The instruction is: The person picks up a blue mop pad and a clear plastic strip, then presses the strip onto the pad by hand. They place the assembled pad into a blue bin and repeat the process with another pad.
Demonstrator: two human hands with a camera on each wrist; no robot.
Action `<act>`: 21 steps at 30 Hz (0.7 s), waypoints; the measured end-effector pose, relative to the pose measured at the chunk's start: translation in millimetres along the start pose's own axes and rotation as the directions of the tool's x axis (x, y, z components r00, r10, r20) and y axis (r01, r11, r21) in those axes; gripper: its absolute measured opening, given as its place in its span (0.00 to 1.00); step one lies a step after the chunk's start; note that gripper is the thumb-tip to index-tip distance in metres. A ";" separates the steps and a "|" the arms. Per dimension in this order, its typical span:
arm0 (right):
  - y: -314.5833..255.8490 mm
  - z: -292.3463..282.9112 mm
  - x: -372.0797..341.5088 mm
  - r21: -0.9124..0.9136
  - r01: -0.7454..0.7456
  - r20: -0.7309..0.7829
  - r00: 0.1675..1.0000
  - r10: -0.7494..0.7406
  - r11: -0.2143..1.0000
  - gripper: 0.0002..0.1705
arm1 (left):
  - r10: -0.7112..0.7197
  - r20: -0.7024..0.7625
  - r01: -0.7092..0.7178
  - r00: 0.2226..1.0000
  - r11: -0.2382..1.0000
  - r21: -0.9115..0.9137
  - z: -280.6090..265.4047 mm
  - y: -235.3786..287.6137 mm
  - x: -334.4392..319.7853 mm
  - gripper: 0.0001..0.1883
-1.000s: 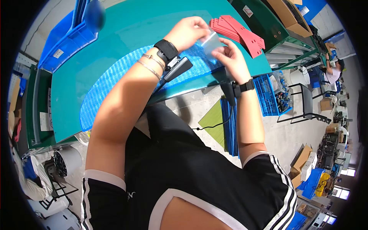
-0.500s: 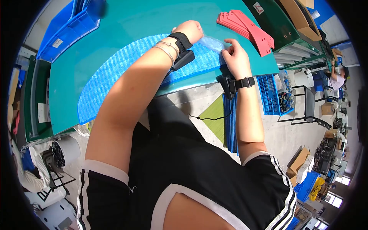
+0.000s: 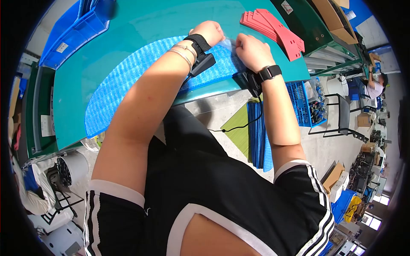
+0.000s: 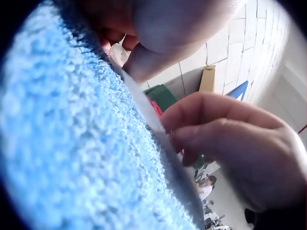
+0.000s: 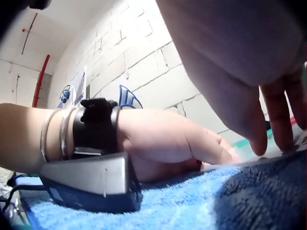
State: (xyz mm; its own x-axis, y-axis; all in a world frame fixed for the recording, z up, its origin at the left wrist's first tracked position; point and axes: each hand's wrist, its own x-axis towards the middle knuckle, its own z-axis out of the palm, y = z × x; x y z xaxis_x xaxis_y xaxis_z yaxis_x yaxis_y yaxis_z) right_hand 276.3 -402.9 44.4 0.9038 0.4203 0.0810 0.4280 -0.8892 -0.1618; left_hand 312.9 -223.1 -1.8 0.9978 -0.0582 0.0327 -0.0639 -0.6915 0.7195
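Observation:
A blue striped fluffy cloth (image 3: 136,72) with a curved edge lies on the green table (image 3: 166,23). On its far right part is a thin clear plastic piece (image 3: 229,44). The left hand (image 3: 208,33) has its fingers curled at the plastic's left side; in the left wrist view this hand (image 4: 168,28) pinches a whitish end of the plastic (image 4: 147,111). Close by on the right, the right hand (image 3: 255,53) bends over the cloth, and in the left wrist view its thumb and forefinger (image 4: 216,136) meet at the plastic edge. Its fingertips point down in the right wrist view.
Red slotted sheets (image 3: 273,32) lie fanned at the table's right. Blue bins (image 3: 77,42) stand at the far left. A blue crate (image 3: 298,104) is beyond the right edge, and folded blue cloths (image 3: 257,141) hang below the table's front edge.
The plastic, held up above the cloth a second ago, is now down on it. The right hand has turned inward and moved left, closer to the left hand.

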 end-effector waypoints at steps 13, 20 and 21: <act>60.6 38.7 -36.3 0.695 -0.005 -0.132 0.982 0.135 0.719 0.08 | 0.048 0.068 -0.041 0.997 0.995 -0.090 -9.1 1.2 -2.2 0.09; 64.0 39.3 -37.1 0.802 0.092 -0.274 0.934 0.227 0.590 0.17 | 0.275 -0.073 -0.279 0.959 0.958 -0.063 -3.6 23.8 -1.6 0.08; 67.0 42.4 -36.5 0.802 0.090 -0.273 0.934 0.229 0.590 0.17 | 0.295 -0.085 -0.302 0.952 0.949 -0.094 0.3 22.7 0.0 0.07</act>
State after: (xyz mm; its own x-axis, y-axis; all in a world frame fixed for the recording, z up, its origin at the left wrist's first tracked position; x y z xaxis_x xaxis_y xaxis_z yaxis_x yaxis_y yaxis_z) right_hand 272.1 -470.1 -11.0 0.9412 0.1397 0.3075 0.3373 -0.3418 -0.8771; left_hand 311.5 -238.9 14.3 0.9325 -0.1980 0.3021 -0.3603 -0.5708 0.7378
